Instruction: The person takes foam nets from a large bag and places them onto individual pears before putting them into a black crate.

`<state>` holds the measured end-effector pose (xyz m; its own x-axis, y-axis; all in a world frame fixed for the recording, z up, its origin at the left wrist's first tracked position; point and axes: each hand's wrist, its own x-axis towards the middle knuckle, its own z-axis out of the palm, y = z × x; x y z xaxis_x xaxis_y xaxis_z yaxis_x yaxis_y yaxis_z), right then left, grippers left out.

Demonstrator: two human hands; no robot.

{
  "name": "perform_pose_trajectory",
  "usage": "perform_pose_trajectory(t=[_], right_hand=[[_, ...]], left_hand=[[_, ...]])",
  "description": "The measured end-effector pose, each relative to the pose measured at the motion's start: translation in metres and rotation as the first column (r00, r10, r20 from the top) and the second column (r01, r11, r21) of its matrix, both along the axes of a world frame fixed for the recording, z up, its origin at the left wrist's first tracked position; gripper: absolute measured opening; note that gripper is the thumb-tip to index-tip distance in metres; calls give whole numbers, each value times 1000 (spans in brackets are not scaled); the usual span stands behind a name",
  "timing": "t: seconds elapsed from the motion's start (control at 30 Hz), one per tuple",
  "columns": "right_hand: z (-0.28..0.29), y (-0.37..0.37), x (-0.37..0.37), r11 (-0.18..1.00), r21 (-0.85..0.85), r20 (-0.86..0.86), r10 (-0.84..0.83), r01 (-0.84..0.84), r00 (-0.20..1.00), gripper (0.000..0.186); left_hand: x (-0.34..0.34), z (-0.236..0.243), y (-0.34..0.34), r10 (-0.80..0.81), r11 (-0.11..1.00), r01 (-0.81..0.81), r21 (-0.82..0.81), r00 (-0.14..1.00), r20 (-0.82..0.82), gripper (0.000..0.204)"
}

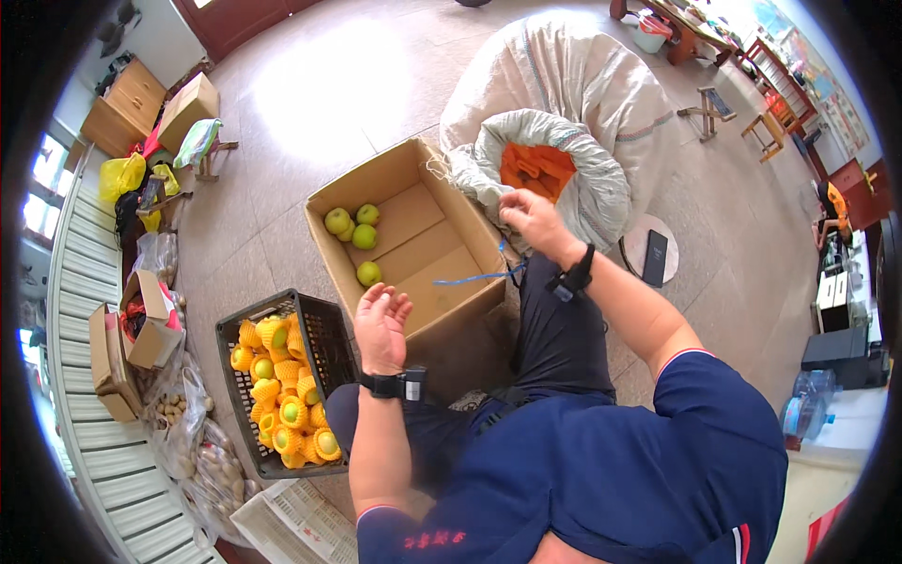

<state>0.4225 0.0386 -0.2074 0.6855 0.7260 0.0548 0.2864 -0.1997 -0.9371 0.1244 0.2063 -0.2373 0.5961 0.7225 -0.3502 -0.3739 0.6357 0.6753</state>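
My left hand (381, 329) is raised over the near edge of the cardboard box (467, 315), palm up. Its fingers are loosely bent and apart, with nothing in them. My right hand (537, 224) is at the near left rim of the white woven sack (601, 179), its fingers drawn together; whatever they may hold is hidden. Orange material (536, 169) shows inside the sack's rolled mouth. Several green apples (365, 237) lie in the left part of the box. Left of my knee, a black plastic crate (324, 334) holds several apples in yellow foam nets (290, 412).
A blue strap (470, 279) crosses the box's near right side. A dark phone (655, 258) lies on a round stool top to the right. Clear bags of produce (211, 470) and a newspaper (296, 522) lie left of me. Small folding stools (707, 111) stand at the far right.
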Motion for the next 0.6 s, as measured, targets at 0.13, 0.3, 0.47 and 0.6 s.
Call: perform_pose_trajectory(t=[0.13, 0.3, 0.47, 0.6], right_hand=[[-16, -24, 68, 989, -115, 79, -82, 91, 993, 37], [-22, -21, 108, 933, -305, -359, -298, 191, 884, 58], [-68, -22, 157, 927, -264, -548, -372, 268, 749, 65], [-95, -31, 189, 927, -240, -631, -376, 289, 678, 65]], left_hand=[[19, -13, -22, -68, 983, 97, 158, 982, -178, 21], [22, -31, -23, -4, 937, 102, 335, 960, -281, 21], [32, -26, -26, -4, 941, 102, 323, 957, -289, 21], [49, -26, -29, -19, 959, 93, 268, 964, -263, 21]])
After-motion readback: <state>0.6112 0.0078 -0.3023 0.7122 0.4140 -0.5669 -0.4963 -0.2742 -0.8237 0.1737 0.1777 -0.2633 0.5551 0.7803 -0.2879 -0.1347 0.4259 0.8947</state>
